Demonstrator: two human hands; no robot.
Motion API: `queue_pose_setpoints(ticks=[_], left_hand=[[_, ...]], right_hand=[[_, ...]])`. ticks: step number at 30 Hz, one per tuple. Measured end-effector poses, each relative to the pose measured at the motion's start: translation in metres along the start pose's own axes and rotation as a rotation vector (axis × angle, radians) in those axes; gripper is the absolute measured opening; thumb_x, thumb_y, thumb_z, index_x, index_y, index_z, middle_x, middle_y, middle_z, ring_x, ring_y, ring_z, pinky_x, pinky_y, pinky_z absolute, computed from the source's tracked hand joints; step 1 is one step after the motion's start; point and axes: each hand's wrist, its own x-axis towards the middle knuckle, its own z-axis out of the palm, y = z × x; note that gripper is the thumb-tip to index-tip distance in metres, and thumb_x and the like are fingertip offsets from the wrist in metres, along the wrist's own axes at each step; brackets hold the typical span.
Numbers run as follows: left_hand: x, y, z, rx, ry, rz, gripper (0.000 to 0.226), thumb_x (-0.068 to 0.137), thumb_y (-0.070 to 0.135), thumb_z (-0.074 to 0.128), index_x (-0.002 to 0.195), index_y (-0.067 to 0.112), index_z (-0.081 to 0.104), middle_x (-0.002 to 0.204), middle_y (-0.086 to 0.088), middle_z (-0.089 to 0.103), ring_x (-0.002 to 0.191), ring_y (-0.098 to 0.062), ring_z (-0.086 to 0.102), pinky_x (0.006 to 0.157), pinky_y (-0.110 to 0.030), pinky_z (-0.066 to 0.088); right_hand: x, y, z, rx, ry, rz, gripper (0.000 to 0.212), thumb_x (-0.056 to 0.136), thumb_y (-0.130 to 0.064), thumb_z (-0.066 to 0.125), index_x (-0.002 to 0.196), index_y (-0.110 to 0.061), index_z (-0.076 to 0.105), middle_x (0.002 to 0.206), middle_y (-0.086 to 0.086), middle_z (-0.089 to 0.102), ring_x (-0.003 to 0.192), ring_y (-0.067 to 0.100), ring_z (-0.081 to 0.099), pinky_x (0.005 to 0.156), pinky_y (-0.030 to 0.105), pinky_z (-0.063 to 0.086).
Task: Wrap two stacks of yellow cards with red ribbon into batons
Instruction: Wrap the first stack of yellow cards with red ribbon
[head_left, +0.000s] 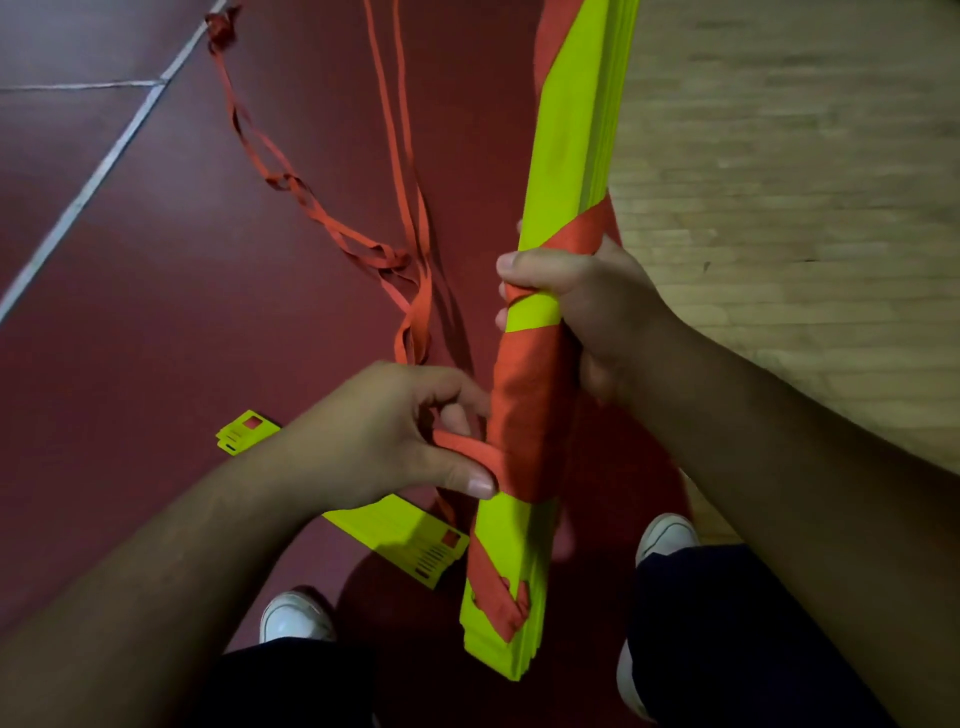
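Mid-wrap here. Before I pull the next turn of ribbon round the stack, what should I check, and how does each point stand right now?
1. Right hand grips the stack of yellow cards: ok.
2. Left hand pinches the red ribbon beside the wrapped part: ok.
3. Wrap covers the whole stack: not ok, yellow shows above, below and between turns.
4. Loose ribbon on the floor runs free: not ok, it lies looped and twisted.
5. Turns pulled tight: cannot tell.
6. Yellow cards on the floor wrapped: not ok, no ribbon round them.
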Motion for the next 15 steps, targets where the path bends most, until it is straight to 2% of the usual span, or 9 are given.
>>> queue_pose_setpoints(ticks=[2,4,6,7,9,10,12,15], left_hand=[[0.000,-0.005,0.000,-0.016,-0.011,-0.015,0.041,0.060,0.021,0.093,0.094,0.025,0.069,0.078,0.003,0.070,0.070,-0.006,0.065,0.066,-0.024,0.051],[-0.001,-0.010,-0.001,-0.182,-0.111,-0.037,0.041,0.064,0.017,0.092,0.098,0.023,0.070,0.085,0.004,0.071,0.076,-0.008,0.065,0.069,-0.023,0.051],[-0.003,-0.011,0.000,-0.343,-0.244,-0.006,0.038,0.069,0.033,0.088,0.103,0.026,0.070,0.088,0.008,0.071,0.074,-0.006,0.063,0.066,-0.021,0.051],[-0.003,-0.009,0.002,-0.367,-0.312,0.008,0.033,0.072,0.046,0.082,0.099,0.032,0.070,0.079,0.015,0.067,0.066,0.000,0.057,0.059,-0.016,0.047],[-0.003,-0.003,0.007,-0.372,-0.414,0.021,0.026,0.071,0.066,0.071,0.082,0.043,0.068,0.060,0.023,0.054,0.052,0.007,0.043,0.050,-0.010,0.037],[-0.003,0.000,0.009,-0.389,-0.438,0.041,0.023,0.073,0.066,0.068,0.079,0.044,0.068,0.057,0.024,0.053,0.050,0.008,0.042,0.049,-0.009,0.035],[-0.001,0.002,0.014,-0.484,-0.446,0.077,0.006,0.083,0.042,0.066,0.086,0.037,0.069,0.066,0.027,0.060,0.058,0.012,0.049,0.055,-0.007,0.039],[0.001,0.003,0.022,-0.563,-0.385,0.057,0.026,0.086,0.000,0.063,0.093,0.024,0.069,0.085,0.023,0.068,0.078,0.010,0.060,0.072,-0.009,0.046]], right_hand=[[-0.002,0.001,0.003,0.043,-0.045,0.016,0.015,0.083,-0.002,0.070,0.078,-0.013,0.060,0.063,0.010,0.060,0.050,0.024,0.059,0.052,0.030,0.050],[-0.004,0.000,0.004,0.107,-0.104,0.037,0.014,0.084,-0.003,0.067,0.075,-0.013,0.063,0.063,0.010,0.059,0.052,0.024,0.058,0.052,0.030,0.049],[-0.006,-0.002,0.005,0.186,-0.172,0.063,0.024,0.087,-0.005,0.064,0.065,-0.015,0.066,0.065,0.010,0.058,0.053,0.024,0.056,0.056,0.032,0.048],[-0.008,-0.003,0.004,0.218,-0.210,0.084,0.029,0.088,-0.008,0.063,0.061,-0.016,0.067,0.067,0.010,0.058,0.054,0.023,0.056,0.058,0.032,0.048],[-0.012,-0.007,0.004,0.281,-0.286,0.120,0.024,0.090,-0.016,0.059,0.066,-0.015,0.064,0.070,0.008,0.058,0.055,0.019,0.056,0.058,0.030,0.049],[-0.013,-0.008,0.003,0.313,-0.314,0.128,0.017,0.088,-0.019,0.058,0.072,-0.014,0.060,0.071,0.007,0.059,0.056,0.018,0.056,0.057,0.029,0.050],[-0.015,-0.011,0.000,0.354,-0.332,0.122,0.007,0.083,-0.021,0.057,0.082,-0.014,0.053,0.072,0.007,0.062,0.057,0.019,0.059,0.059,0.029,0.053],[-0.011,-0.010,-0.006,0.292,-0.315,0.114,0.014,0.076,-0.024,0.059,0.088,-0.016,0.055,0.079,0.009,0.070,0.071,0.024,0.067,0.070,0.033,0.056]])
